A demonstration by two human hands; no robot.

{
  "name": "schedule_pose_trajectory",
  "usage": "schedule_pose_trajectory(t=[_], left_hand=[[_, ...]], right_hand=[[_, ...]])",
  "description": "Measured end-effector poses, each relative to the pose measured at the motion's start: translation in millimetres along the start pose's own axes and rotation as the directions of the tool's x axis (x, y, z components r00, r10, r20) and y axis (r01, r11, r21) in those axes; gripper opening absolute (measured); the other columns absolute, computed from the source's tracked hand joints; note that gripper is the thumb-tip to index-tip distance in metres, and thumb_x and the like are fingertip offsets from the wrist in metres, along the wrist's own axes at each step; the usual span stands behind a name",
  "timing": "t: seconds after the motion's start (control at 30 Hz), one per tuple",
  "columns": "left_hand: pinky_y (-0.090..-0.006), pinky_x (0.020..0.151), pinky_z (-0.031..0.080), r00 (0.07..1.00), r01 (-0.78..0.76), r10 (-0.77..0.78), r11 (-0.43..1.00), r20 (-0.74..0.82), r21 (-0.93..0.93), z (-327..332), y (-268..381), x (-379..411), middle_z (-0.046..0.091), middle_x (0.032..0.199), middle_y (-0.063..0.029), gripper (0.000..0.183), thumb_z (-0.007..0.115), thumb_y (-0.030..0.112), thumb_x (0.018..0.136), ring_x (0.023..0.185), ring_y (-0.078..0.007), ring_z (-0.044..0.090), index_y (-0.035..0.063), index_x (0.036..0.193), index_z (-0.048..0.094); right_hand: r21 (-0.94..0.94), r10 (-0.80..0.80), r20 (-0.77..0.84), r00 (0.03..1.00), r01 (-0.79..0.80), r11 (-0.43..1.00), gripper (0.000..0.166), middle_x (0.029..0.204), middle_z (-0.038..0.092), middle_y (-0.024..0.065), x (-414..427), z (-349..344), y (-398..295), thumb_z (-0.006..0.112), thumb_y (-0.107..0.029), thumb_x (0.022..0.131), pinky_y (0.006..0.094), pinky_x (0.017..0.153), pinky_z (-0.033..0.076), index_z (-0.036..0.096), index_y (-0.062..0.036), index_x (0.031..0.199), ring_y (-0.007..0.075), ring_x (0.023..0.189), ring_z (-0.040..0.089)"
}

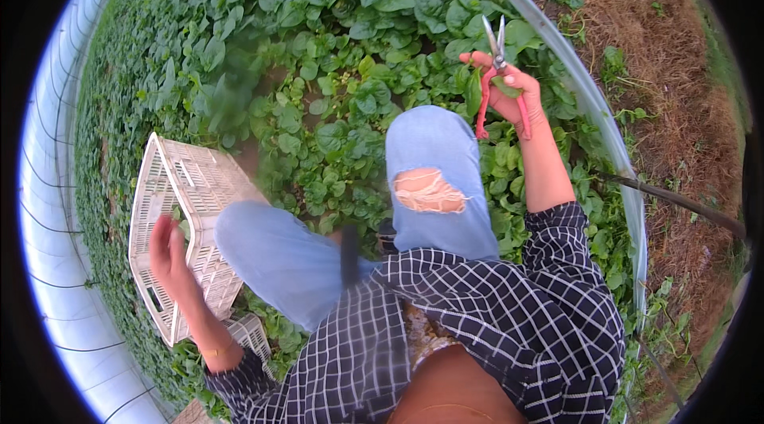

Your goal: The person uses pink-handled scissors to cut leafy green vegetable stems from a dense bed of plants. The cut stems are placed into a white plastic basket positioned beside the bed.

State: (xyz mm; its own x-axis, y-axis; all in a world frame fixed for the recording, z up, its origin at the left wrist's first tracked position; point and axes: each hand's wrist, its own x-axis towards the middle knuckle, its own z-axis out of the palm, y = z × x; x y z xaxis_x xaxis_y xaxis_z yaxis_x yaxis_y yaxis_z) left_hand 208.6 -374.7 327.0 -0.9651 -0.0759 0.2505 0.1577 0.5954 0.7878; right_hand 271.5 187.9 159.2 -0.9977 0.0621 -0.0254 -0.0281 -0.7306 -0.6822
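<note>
My right hand (510, 92) holds scissors (498, 60) with red handles, their metal blades apart and pointing away from me. A green leaf lies against the palm and fingers of that hand. My left hand (173, 260) is over the opening of a white slatted plastic crate (212, 176), its fingers raised beside a few green leaves. Blur hides whether those fingers grip the leaves. Low leafy green plants (334, 137) grow in front of my knees.
A second white plastic crate (248, 331) sits partly behind the first. A pale curved rail or sheet edge (597, 89) bounds the plants on the right, with dry straw-covered ground (662, 65) beyond. Translucent greenhouse film (65, 185) rises at the left.
</note>
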Motion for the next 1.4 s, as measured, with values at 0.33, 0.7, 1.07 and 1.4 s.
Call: schedule_pose_trajectory(t=[0.33,0.7,1.07,1.4], left_hand=[[-0.0265,0.079,0.048,0.419,0.066,0.508,0.81,0.753,-0.583,242,187,-10,0.061,0.111,-0.0077,0.045,0.061,0.015,0.088,0.094,-0.0116,0.059,0.0005,0.129,0.05],[-0.0299,0.075,0.05,0.996,-0.075,0.086,0.959,-0.031,0.274,17,-126,254,0.068,0.096,-0.0102,0.041,0.071,0.023,0.079,0.083,-0.0174,0.064,-0.0011,0.112,0.064],[-0.0401,0.095,0.04,0.972,0.205,-0.233,0.891,0.021,0.404,64,-295,214,0.058,0.117,-0.0297,0.074,0.059,0.047,0.084,0.114,-0.0384,0.054,-0.0125,0.126,0.045],[-0.0412,0.1,0.039,0.922,-0.382,0.321,0.841,0.216,0.384,211,-152,280,0.051,0.126,-0.0295,0.067,0.059,0.041,0.089,0.119,-0.0398,0.049,-0.0082,0.131,0.043]], right_hand=[[-0.407,-0.12,0.362,0.925,0.273,0.872,0.062,0.097,0.062,0.0124,-15,160,-48,0.065,-0.026,0.065,0.0347,0.075,0.053,0.058,0.0069,0.117,0.0198,0.087,0.059],[0.009,-0.101,-0.342,0.934,0.111,0.994,0.068,0.131,0.044,0.0301,-66,-10,-42,0.045,-0.049,0.093,0.0443,0.087,0.048,0.038,0.0077,0.129,0.0352,0.102,0.057],[0.058,-0.05,-0.788,0.614,0.156,0.986,0.052,0.125,0.043,0.0299,-150,-71,35,0.067,-0.044,0.082,0.0605,0.098,0.038,0.045,-0.0096,0.114,0.0404,0.114,0.049],[0.066,0.038,-0.787,0.616,0.022,0.998,0.024,0.091,0.059,0.0099,-122,-83,20,0.073,-0.03,0.079,0.0394,0.088,0.047,0.06,-0.0116,0.088,0.0291,0.097,0.057]])
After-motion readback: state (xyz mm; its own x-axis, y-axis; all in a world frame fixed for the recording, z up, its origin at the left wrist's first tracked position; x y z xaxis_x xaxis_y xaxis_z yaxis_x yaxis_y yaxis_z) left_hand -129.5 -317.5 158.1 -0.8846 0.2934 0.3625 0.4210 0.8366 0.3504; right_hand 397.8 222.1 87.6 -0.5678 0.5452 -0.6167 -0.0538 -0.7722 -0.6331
